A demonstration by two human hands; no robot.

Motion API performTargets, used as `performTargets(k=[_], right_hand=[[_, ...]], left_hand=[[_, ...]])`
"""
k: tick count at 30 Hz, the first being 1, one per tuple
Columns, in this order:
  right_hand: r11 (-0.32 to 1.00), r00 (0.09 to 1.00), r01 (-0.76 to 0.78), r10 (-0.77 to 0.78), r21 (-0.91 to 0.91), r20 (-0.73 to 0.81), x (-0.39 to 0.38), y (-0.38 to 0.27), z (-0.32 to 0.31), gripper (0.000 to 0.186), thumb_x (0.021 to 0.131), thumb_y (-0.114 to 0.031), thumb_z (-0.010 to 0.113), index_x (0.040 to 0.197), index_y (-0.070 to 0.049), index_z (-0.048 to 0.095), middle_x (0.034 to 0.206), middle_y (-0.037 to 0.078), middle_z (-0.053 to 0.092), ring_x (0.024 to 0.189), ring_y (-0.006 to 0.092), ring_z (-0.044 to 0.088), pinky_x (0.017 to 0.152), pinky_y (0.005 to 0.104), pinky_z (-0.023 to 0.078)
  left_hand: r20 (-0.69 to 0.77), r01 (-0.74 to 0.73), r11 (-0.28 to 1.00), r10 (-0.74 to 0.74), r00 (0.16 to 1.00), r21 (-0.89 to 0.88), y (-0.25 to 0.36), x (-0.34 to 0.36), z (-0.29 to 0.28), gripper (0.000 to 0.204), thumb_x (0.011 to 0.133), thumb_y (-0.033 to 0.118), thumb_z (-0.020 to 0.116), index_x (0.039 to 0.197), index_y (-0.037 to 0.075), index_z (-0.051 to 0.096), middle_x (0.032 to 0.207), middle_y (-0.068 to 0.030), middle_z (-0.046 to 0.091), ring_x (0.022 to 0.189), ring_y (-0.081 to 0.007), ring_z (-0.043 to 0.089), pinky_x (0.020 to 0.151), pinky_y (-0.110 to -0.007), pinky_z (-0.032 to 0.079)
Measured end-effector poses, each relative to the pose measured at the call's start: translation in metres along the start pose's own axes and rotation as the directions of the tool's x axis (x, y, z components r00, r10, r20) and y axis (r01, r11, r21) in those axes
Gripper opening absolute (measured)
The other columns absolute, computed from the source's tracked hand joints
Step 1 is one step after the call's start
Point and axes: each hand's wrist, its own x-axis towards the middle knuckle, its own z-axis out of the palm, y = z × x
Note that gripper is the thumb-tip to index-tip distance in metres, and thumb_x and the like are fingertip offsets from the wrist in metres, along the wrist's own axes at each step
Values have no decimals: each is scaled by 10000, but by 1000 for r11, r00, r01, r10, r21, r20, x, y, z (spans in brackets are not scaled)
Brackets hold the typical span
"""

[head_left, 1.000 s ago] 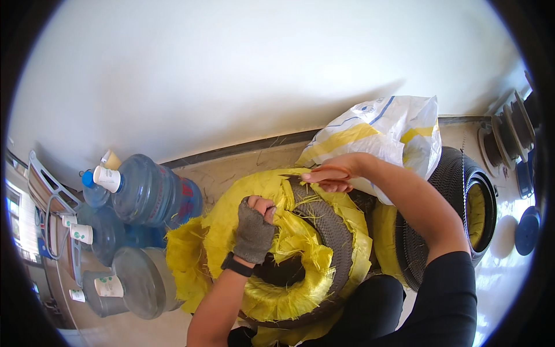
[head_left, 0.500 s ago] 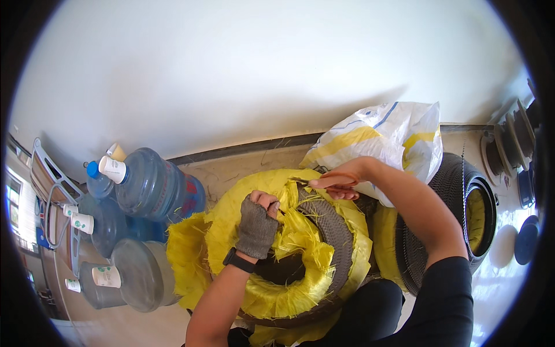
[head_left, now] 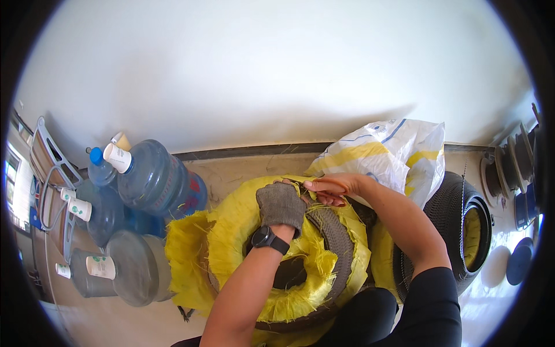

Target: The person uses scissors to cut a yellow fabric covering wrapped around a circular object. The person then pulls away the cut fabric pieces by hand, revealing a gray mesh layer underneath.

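Note:
My left hand [head_left: 280,205], in a grey fingerless glove with a dark watch at the wrist, curls over the top of yellow woven wrapping [head_left: 231,231] on a tyre [head_left: 338,257]; its fingertips are mostly hidden. Beside it, my right hand [head_left: 330,188] grips what looks like scissors, their dark blade [head_left: 297,185] at the wrapping near my left fingers. The wrapping is frayed and partly peeled back, exposing grey tread. Behind my right hand lies a white sack [head_left: 370,147] with yellow and blue stripes.
At left are several water jugs [head_left: 156,176] with paper cups on their necks, beside folded chairs [head_left: 55,150]. At right stand a second tyre [head_left: 448,202] and several spools [head_left: 509,168]. A white wall [head_left: 272,69] runs behind; my knee [head_left: 364,318] is below.
My left hand has moved right and up toward my right hand, turning so its back faces up. My right hand and the blade have shifted slightly right and lower in view, as has much of the scene.

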Motion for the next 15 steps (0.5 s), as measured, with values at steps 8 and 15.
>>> performTargets(k=[8,15], right_hand=[[992,988,-125,125,-12,89,0,-3,-11,838,845,-871,468,726,-48,573,540,35,449,461,150,496,414,326,392],[994,978,-107,111,-34,174,27,-25,-10,806,824,-881,493,688,-88,551,544,0,389,439,133,415,409,308,349]], left_hand=[[-113,-93,996,94,989,15,-10,-8,26,197,797,301,695,832,110,727,810,-98,710,763,-295,687,726,-442,477],[-294,-199,972,156,943,-124,-25,-13,33,177,745,217,715,798,67,637,762,-127,632,727,-343,625,715,-475,456]])
